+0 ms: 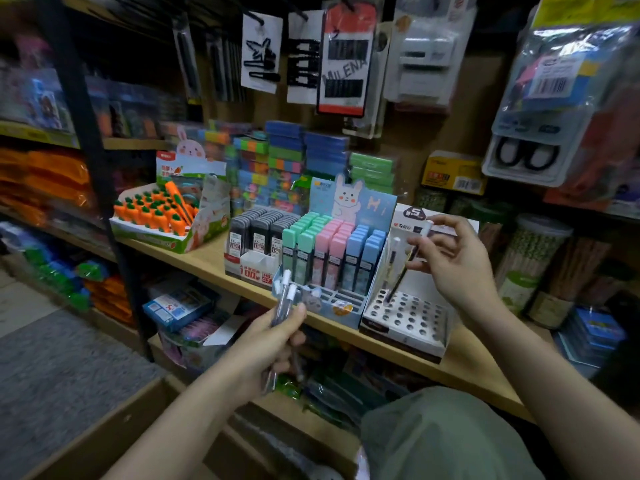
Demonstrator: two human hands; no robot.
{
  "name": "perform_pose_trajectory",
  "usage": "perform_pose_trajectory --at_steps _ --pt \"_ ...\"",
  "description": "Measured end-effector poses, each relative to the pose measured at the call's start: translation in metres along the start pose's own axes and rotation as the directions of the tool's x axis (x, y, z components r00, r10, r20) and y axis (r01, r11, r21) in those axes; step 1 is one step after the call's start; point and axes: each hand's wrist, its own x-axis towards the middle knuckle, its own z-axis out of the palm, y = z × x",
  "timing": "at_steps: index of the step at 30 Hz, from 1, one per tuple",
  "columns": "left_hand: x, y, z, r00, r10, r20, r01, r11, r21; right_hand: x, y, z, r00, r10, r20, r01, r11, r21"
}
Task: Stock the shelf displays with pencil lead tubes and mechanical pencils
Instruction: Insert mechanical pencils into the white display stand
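Her right hand pinched a black mechanical pencil, its tip in a hole of the white display stand on the shelf. Her left hand gripped a few spare pencils.

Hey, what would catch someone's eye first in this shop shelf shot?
Probably the pastel lead tubes in the bunny display, mid-shelf, and the orange carrot erasers to their left. Then the right hand lowering a pencil into the holed tray, while the left hand holds more.
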Motion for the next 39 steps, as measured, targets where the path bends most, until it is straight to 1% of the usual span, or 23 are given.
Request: perform_pose_trajectory --at_steps 2,5,7,9,11,16,22,26,29,31,35,39 --pt "0.004 0.010 0.010 0.997 -0.059 0.041 0.064 0.989 -0.130 0.004 0.004 0.004 1.000 -0.024 0.000 0.024 1.000 -0.004" --pt "0.008 0.024 0.029 0.989 -0.030 0.142 0.063 0.971 -0.230 0.012 0.007 0.011 0.998 -0.055 0.008 0.055 0.998 -0.018" --pt "0.009 0.031 0.041 0.985 0.009 0.170 0.029 0.975 -0.220 0.018 0.008 0.015 0.997 -0.079 -0.003 0.078 0.994 -0.078" --pt "0.009 0.035 0.053 0.984 0.041 0.173 -0.003 0.977 -0.215 0.019 0.014 0.020 0.993 -0.115 -0.022 0.111 0.982 -0.152" --pt "0.009 0.035 0.061 0.981 0.070 0.179 -0.031 0.976 -0.217 0.016 0.021 0.023 0.989 -0.144 -0.018 0.138 0.972 -0.189" --pt "0.012 0.027 0.065 0.974 0.143 0.173 -0.124 0.986 -0.114 0.012 0.030 0.019 0.982 -0.187 -0.018 0.180 0.964 -0.198" --pt "0.018 0.020 0.063 0.962 0.205 0.181 -0.182 0.974 -0.133 0.012 0.032 0.014 0.985 -0.172 0.001 0.170 0.973 -0.155" --pt "0.021 0.018 0.062 0.964 0.193 0.184 -0.179 0.980 -0.086 0.014 0.034 0.011 0.986 -0.167 -0.004 0.164 0.969 -0.183" --pt "0.022 0.018 0.061 0.969 0.180 0.168 -0.174 0.984 -0.048 0.015 0.036 0.009 0.983 -0.182 -0.018 0.172 0.954 -0.246" --pt "0.023 0.019 0.062 0.974 0.157 0.165 -0.145 0.986 -0.083 0.015 0.037 0.008 0.980 -0.198 -0.023 0.183 0.939 -0.290" --pt "0.022 0.023 0.063 0.982 0.107 0.159 -0.080 0.982 -0.168 0.012 0.037 0.008 0.980 -0.200 0.009 0.194 0.938 -0.287" --pt "0.018 0.026 0.062 0.976 0.086 0.198 -0.042 0.975 -0.218 0.011 0.038 0.009 0.976 -0.216 0.006 0.206 0.923 -0.324"
